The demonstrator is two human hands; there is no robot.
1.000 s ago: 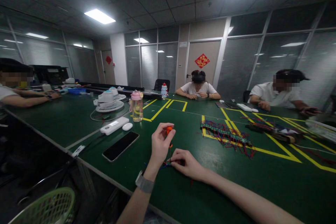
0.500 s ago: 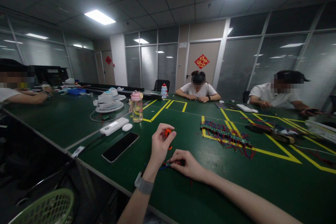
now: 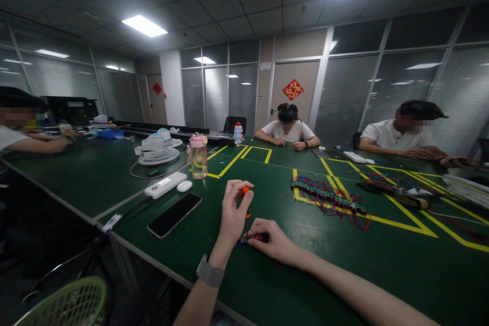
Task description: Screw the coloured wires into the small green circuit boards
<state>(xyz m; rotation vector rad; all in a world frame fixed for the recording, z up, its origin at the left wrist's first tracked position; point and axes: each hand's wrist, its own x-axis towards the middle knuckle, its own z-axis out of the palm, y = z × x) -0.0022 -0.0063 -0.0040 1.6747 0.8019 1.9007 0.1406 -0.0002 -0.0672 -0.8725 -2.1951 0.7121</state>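
Note:
Between the thumb and fingers of my left hand (image 3: 232, 216) is the orange handle of a small screwdriver (image 3: 245, 191). The screwdriver stands nearly upright, its thin shaft running down to a small circuit board (image 3: 243, 240) with red and blue wires at the table surface. My right hand (image 3: 273, 238) rests on the table with its fingers pinched on that board, whose right part they hide. The exact spot where the tip meets the board is too small to make out.
Left of my hands lie a black phone (image 3: 174, 215), a white power strip (image 3: 166, 185) and a pink-lidded bottle (image 3: 198, 157). A row of wired circuit boards (image 3: 328, 196) lies to the right by yellow tape. Other people sit around the green table (image 3: 305, 285).
My left fingers have shifted and straightened a little around the orange handle. My right hand stays in place. The person at the right has turned their head and moved their hands.

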